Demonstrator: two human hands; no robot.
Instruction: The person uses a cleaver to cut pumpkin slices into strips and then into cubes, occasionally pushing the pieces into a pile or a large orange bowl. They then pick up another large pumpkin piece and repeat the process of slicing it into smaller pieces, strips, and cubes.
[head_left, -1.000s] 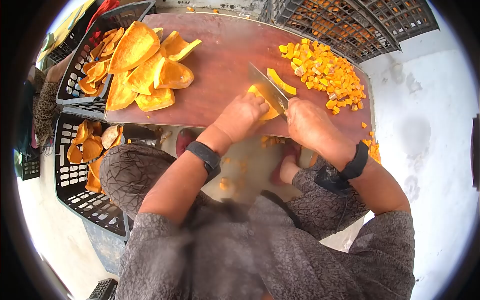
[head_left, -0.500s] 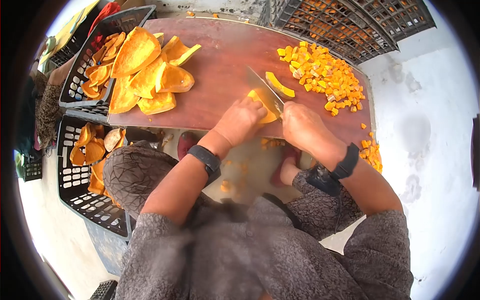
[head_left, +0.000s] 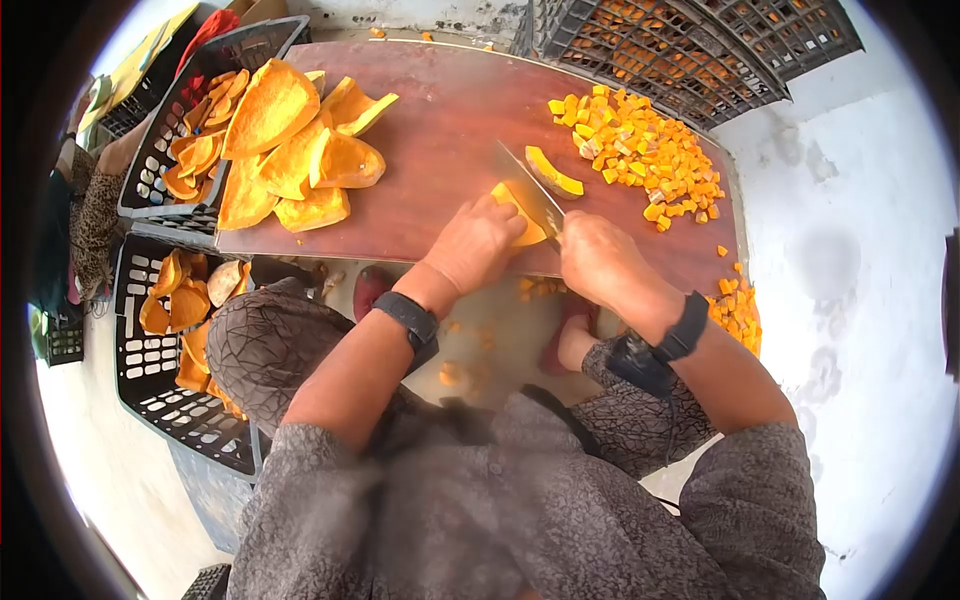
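Note:
My right hand (head_left: 606, 262) is wrapped round the handle of a knife (head_left: 534, 184), its blade slanting up and to the left over the table. Just left of the blade, my left hand (head_left: 474, 243) presses its bent fingers on a piece of orange pumpkin (head_left: 519, 213) near the table's front edge. A curved pumpkin strip (head_left: 553, 173) lies separate on the blade's other side. Farther right spreads a heap of small pumpkin cubes (head_left: 650, 160). Large pumpkin slabs (head_left: 290, 150) are piled at the table's left end.
The reddish-brown table (head_left: 440, 110) is bordered on the left by black crates (head_left: 150, 190) of pumpkin pieces. Stacked black crates (head_left: 680, 50) stand behind its right side. A white wall (head_left: 850, 230) is on the right. Another person's patterned sleeve (head_left: 95, 215) shows at far left.
The view has shifted slightly. Both hands, the knife and the pumpkin piece keep nearly the same positions relative to each other.

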